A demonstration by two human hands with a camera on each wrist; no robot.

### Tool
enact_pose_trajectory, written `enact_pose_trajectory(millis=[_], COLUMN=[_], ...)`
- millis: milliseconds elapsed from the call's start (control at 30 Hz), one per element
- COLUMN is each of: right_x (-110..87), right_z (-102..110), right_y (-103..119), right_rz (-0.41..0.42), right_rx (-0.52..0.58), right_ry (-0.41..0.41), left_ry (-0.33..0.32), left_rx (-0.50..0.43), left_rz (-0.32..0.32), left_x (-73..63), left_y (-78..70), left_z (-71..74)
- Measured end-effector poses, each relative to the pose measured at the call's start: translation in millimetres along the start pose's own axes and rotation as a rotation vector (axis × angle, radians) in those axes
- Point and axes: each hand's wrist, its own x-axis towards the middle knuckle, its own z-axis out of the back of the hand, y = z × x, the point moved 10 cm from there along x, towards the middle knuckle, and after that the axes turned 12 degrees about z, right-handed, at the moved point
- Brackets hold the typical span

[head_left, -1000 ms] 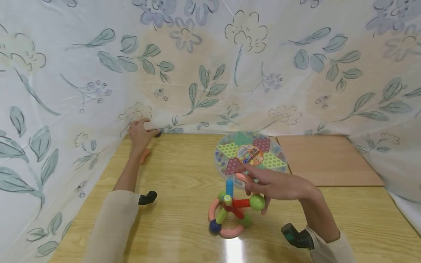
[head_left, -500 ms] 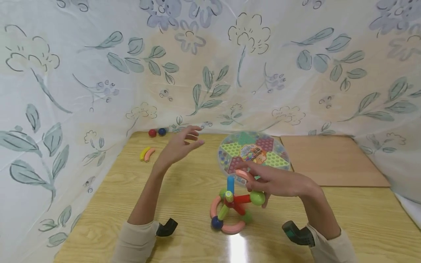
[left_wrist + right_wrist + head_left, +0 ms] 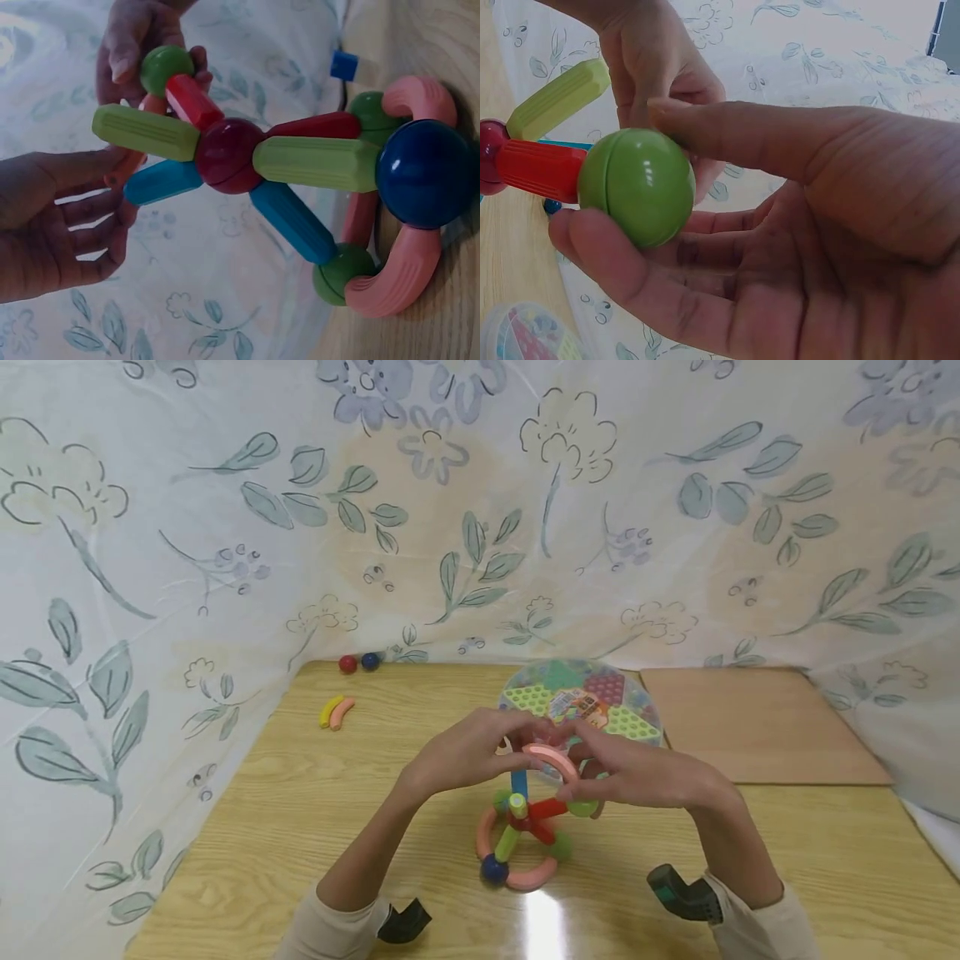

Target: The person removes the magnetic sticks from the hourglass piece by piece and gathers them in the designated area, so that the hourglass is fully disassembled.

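Note:
A magnetic building toy of coloured sticks and balls stands on the table, its dark red ball (image 3: 229,154) at the centre and a ring of pink curved sticks (image 3: 401,277) at its base. Above it, both hands meet at another pink curved stick (image 3: 557,760). My left hand (image 3: 467,752) pinches its left end between thumb and fingers. The right hand (image 3: 637,770) grips the other end, its fingers around a green ball (image 3: 641,187) on a red stick (image 3: 541,169). A light green stick (image 3: 146,133) and a blue stick (image 3: 165,182) point out beside the left fingertips.
Behind the hands lies a round Chinese checkers set (image 3: 630,722), with a brown board (image 3: 765,727) to its right. At the far left are a red ball (image 3: 348,664), a blue ball (image 3: 371,662), a yellow curved stick (image 3: 330,712) and a pink one. Floral cloth (image 3: 480,527) hangs behind.
My left hand has come from the far left corner to the pink curved stick and taken its end, leaving a yellow curved stick and a red ball uncovered. The right hand stays nearly in place.

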Motion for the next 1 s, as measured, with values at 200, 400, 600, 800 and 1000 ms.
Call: enact_pose_trajectory(millis=[200,400,600,800,1000], right_x=[0.9,-2.1,-5.8,-6.1,-5.8], right_z=[1.5,-1.3,-4.8,-4.2,-4.7], right_y=[-0.4,2.2,3.2,1.7,-0.1], right_rz=[0.004,0.019,0.027,0.007,-0.018], right_rx=[-0.082,-0.076,-0.044,-0.07,-0.121], right_ry=[-0.005,0.02,0.044,0.042,0.049], left_ry=[-0.078,-0.145,-0.211,-0.24,-0.337], left_rx=[0.051,0.09,0.044,0.018,0.093], left_rz=[-0.027,-0.057,-0.005,0.066,0.292], left_x=[-0.5,-2.8,-4.5,-8.3,-17.8], left_y=[-1.0,-2.0,6.3,18.5,52.7], left_z=[2.8,7.2,17.6,27.6,48.2])
